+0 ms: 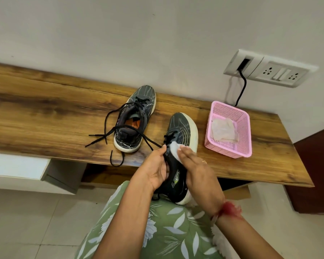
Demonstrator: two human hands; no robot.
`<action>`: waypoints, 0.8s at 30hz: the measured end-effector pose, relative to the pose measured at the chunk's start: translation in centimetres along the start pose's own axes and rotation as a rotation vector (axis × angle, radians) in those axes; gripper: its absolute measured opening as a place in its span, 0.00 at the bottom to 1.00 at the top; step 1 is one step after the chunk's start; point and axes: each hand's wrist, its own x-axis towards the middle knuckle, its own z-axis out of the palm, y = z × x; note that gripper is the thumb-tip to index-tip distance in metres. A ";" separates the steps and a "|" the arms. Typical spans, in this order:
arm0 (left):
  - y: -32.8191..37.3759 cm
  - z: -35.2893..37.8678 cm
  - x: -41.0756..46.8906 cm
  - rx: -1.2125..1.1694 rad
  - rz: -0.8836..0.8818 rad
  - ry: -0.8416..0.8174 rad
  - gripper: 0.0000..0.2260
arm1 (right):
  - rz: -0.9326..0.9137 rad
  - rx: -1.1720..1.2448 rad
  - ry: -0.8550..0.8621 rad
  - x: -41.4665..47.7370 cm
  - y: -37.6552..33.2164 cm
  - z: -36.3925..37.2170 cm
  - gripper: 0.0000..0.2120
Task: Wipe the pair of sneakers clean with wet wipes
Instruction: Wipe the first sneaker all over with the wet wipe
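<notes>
Black sneaker [179, 126] is held tilted over the near edge of the wooden shelf [45, 113]. A hard rub could slip it out of the one-handed hold, or drag the loose laces [97, 135] of the second sneaker [135, 118], just left. Left hand [155, 169] curls round its upper. Right hand [196, 169] lies flat, fingers straight, pressing a wipe [173, 149] on its side.

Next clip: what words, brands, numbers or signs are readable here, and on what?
No text can be quoted; nothing reads clearly.
On the held sneaker: pale lettering on its side, too blurred and tilted to read.
On the other sneaker, the pink basket and the wall socket panel: no text visible.
</notes>
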 end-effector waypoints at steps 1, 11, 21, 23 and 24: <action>-0.1 0.1 0.0 0.002 0.006 -0.008 0.19 | 0.024 -0.001 0.023 0.3 0.0 0.0 0.26; -0.1 -0.3 0.7 0.065 0.057 0.006 0.20 | -0.145 -0.066 0.000 0.4 -0.5 0.4 0.27; -0.2 -0.4 1.0 0.148 0.043 0.049 0.26 | -0.222 -0.070 -0.032 -0.1 0.2 0.1 0.25; -0.2 -0.6 1.2 0.160 0.048 0.047 0.29 | -0.284 -0.095 -0.072 -0.4 0.3 0.0 0.27; -0.2 -0.6 1.3 0.193 0.051 0.036 0.30 | -0.241 -0.090 -0.065 0.0 0.7 -0.2 0.27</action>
